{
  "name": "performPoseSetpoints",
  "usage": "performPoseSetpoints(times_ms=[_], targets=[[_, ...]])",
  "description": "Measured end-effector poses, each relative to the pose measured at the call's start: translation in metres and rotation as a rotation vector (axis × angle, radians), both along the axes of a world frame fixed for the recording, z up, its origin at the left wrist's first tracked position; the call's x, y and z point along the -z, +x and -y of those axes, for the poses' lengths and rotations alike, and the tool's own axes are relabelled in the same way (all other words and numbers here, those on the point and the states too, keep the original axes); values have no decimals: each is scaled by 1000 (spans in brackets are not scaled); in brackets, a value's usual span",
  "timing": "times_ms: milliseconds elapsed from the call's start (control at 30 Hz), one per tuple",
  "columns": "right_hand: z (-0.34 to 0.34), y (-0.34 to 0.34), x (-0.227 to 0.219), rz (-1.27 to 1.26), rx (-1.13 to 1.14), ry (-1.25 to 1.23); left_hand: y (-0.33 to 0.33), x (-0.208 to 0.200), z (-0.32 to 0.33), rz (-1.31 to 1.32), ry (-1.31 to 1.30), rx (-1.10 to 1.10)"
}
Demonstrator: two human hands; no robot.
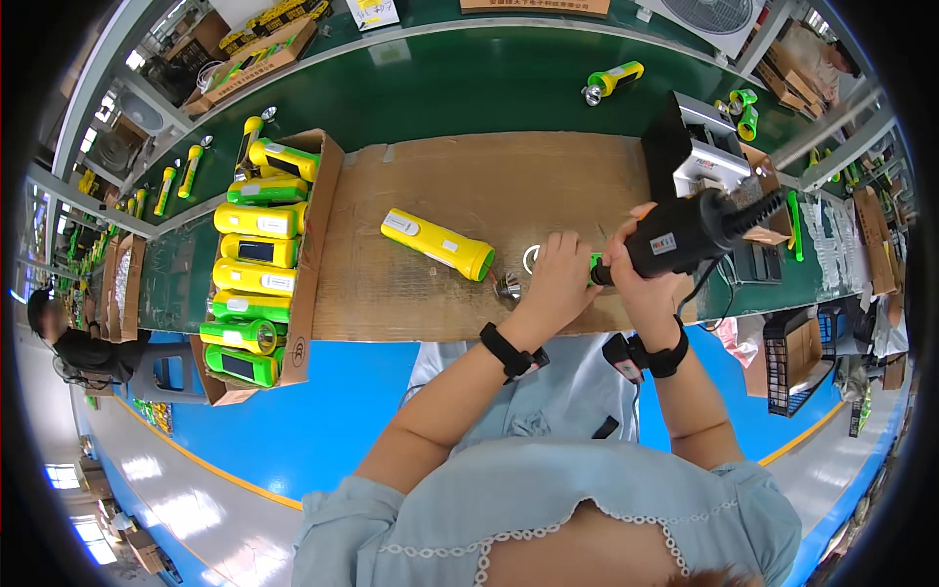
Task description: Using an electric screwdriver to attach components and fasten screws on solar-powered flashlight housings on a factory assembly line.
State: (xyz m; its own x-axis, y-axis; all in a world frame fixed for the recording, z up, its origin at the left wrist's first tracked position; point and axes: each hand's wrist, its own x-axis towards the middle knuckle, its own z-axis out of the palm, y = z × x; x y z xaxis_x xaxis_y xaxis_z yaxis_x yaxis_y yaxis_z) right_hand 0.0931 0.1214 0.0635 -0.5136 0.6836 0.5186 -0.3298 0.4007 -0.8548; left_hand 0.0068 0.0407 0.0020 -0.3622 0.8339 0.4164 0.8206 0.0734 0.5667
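My right hand (641, 286) is wrapped round a black corded electric screwdriver (690, 238), which lies nearly level with its tip pointing left. My left hand (559, 286) is closed at that tip, with a small green part (595, 262) showing beside its fingers. Most of this part is hidden by the hands. Left of my left hand, a yellow flashlight body (435, 245) lies slanted on a cardboard sheet (401, 176). A shiny reflector piece (508, 287) sits by its wide end. Close to my left fingers is a white ring (531, 258).
A carton (321, 230) of yellow and green flashlights stands at the left. To the right are a black and silver machine (706, 157) and a black crate (790, 367) below the table's level. Another yellow-green flashlight (616, 78) lies at the back of the green table (469, 93).
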Motion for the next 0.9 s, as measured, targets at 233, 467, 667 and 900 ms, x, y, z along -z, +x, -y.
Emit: performPoseSetpoints(times_ms=[233, 467, 667, 900], targets=[[-62, 34, -68, -469, 130, -73, -8, -9, 5, -53, -107, -43], [-145, 49, -65, -389, 429, 165, -2, -8, 7, -70, -176, -61], [-160, 40, -51, -271, 448, 125, 7, -10, 8, -78, -191, -102], [-142, 35, -61, -238, 217, -101, 15, 0, 12, -162, -100, -165]])
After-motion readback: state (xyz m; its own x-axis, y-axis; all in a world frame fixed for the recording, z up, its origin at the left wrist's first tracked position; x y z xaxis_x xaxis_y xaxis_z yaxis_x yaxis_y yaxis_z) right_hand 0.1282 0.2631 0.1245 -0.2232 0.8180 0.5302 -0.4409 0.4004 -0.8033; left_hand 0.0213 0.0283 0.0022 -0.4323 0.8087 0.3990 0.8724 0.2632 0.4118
